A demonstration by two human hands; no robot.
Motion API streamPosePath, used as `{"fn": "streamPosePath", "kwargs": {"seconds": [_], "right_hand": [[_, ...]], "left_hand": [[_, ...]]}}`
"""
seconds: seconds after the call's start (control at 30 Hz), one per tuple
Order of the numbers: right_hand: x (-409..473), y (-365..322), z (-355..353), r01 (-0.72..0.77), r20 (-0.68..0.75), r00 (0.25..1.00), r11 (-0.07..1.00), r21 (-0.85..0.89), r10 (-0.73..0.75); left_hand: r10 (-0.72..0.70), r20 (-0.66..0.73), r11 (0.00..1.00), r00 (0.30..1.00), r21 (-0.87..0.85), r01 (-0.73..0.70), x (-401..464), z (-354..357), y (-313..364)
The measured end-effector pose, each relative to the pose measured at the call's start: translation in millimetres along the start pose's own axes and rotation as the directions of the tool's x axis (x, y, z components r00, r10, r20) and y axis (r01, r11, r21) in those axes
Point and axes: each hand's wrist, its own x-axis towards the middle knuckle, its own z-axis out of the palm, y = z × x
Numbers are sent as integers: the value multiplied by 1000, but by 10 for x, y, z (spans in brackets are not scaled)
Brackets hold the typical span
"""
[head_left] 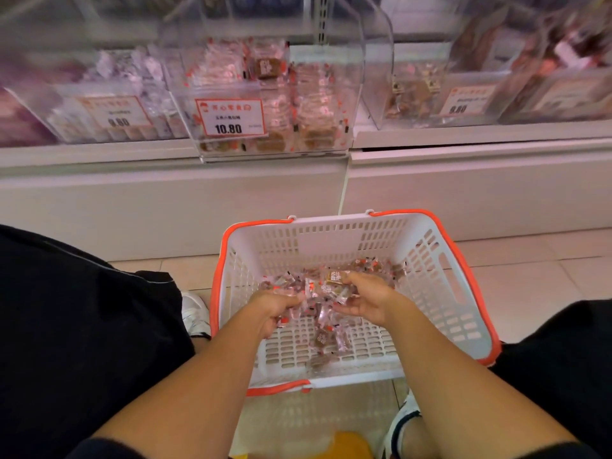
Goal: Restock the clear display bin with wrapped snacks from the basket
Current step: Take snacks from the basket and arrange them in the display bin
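A white basket (457, 286) with an orange rim stands on the floor below me, with several clear-wrapped brown snacks (326, 337) loose in its bottom. Both hands are down inside it. My left hand (276, 308) grips a bunch of wrapped snacks, fingers curled round them. My right hand (362, 301) holds more snacks, with a brown one (336, 278) pinched at its fingertips. The clear display bin (275, 94) sits on the shelf above, with a 10.80 price tag on its front and stacked snacks inside.
Other clear bins stand to the left (99, 107) and right (430, 91) on the white shelf (165, 193). My knees in black clothing flank the basket. White shoes (195, 313) rest on the tiled floor, and something yellow (347, 445) lies near the bottom edge.
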Motion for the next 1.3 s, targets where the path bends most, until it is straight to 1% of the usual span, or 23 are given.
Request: {"fn": "streamPosePath", "kwargs": {"seconds": [0.07,0.13,0.2,0.27,0.37,0.43,0.57,0.63,0.8,0.87,0.93,1.07,1.1,1.2,1.3], "right_hand": [[-40,-48,-11,18,27,1000,998,-67,-16],[-64,-110,-26,55,25,998,971,-234,-51],[-95,-187,-48,97,14,995,938,-333,-98],[-122,-274,-78,139,62,990,933,-331,-126],[-186,-403,-37,209,221,964,933,-293,-147],[-207,-462,42,270,269,944,916,-298,-191],[-195,-502,134,401,291,908,831,-386,-302],[-183,-499,139,422,286,901,813,-400,-327],[-174,-489,141,453,233,891,809,-375,-390],[-179,-507,143,469,222,882,812,-347,-415],[-182,-526,148,478,214,878,809,-343,-428],[-183,-524,220,498,199,867,787,-365,-457],[-180,-512,249,507,185,862,777,-373,-473],[-173,-464,320,540,148,837,749,-384,-527],[-145,-414,327,538,128,836,752,-382,-533]], "left_hand": [[-53,52,997,997,-52,56,-35,-10,14],[-115,106,984,988,-123,128,-72,-8,40],[-125,138,978,983,-147,145,-77,0,77],[-77,143,982,987,-163,100,-73,28,117],[29,155,976,988,-219,5,-65,113,197],[62,186,971,981,-237,-17,-77,170,265],[82,306,928,948,-371,40,-108,196,361],[98,375,903,922,-423,75,-127,186,385],[116,465,930,878,-360,68,-184,162,452],[128,494,950,860,-309,36,-204,144,483],[141,464,966,875,-259,-18,-224,158,509],[183,310,969,933,-216,-118,-202,229,505],[187,297,969,936,-212,-126,-194,234,500],[209,317,963,925,-231,-139,-176,235,487],[237,268,957,934,-230,-177,-140,239,466]]}}
